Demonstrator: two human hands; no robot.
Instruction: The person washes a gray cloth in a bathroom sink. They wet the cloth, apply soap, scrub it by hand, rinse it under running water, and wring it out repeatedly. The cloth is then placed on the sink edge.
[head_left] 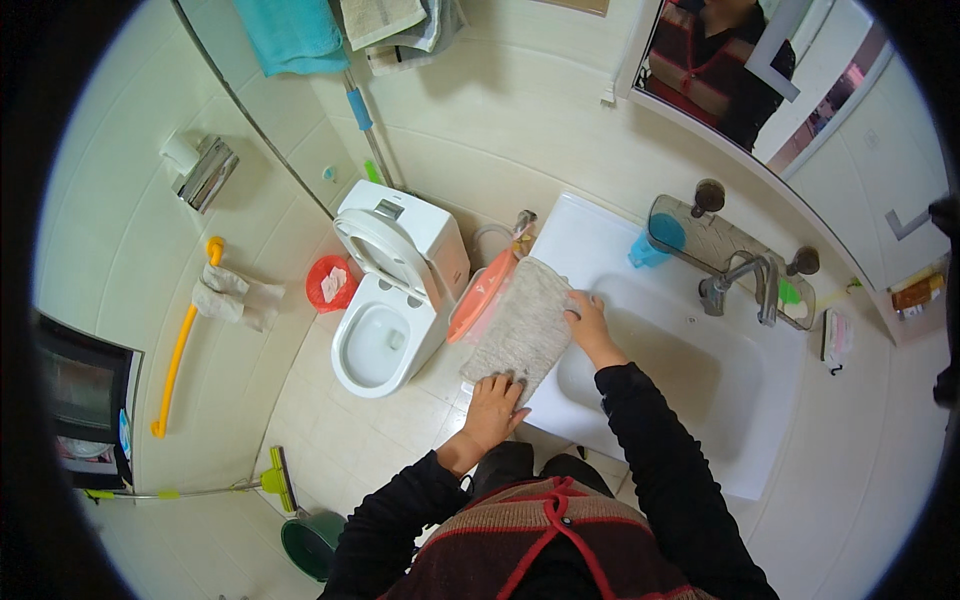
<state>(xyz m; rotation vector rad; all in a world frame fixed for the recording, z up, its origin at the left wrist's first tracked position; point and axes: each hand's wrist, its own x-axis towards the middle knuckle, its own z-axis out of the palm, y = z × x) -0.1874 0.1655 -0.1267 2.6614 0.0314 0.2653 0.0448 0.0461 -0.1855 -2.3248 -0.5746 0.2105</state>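
A grey-beige cloth (522,322) lies spread over the left ledge of the white washbasin, its left side next to an orange-pink plastic basin (482,296). On the cloth's near edge rests my left hand (490,410), fingers apart and lying on the fabric. My right hand (592,330) touches the cloth's right edge beside the sink bowl, its fingers spread. Neither palm can be seen.
The washbasin (690,440) has a chrome faucet (740,285) and a blue cup (658,240) at its back. A toilet (375,345) with raised lid stands left, by a red bin (330,284). A squeegee (278,480) and green bucket (312,545) are lower left.
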